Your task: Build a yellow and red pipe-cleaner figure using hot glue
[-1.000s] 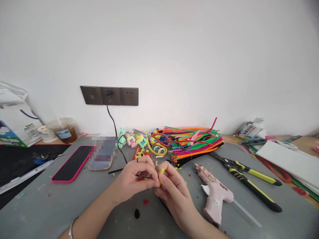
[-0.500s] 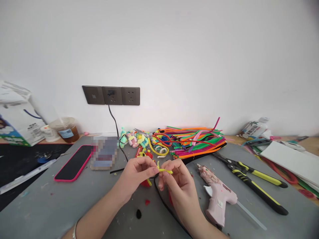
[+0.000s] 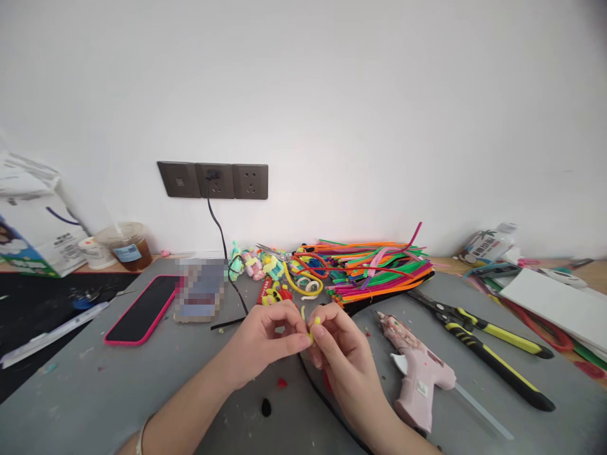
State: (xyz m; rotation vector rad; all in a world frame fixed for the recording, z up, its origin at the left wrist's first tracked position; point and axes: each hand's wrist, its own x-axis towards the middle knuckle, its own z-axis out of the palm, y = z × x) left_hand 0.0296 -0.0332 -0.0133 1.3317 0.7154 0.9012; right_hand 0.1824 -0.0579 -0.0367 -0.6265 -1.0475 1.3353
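Dark lettering marks the white carton [image 3: 38, 234] on the far left, but I can't read it from here. A pale blue label sits on the cup of brown drink [image 3: 137, 251], its print too small to make out; the bottle [image 3: 486, 243] at the back right shows a palm tree and characters I can't make out.

The short yellow pipe cleaner [image 3: 316, 323] is right at the fingertips, pinched between the thumb and fingers of the left hand [image 3: 258, 338] and the right hand [image 3: 348, 354], both closed in narrow. Just behind the left hand lie red and yellow pieces [image 3: 279, 294], partly hidden by it. A black cable [image 3: 327, 406] runs beneath the right hand. Beyond the hands is a bundle of pipe cleaners [image 3: 379, 278]; a pink glue gun [image 3: 420, 385] and yellow-and-black-handled cutters [image 3: 497, 364] lie to the right.
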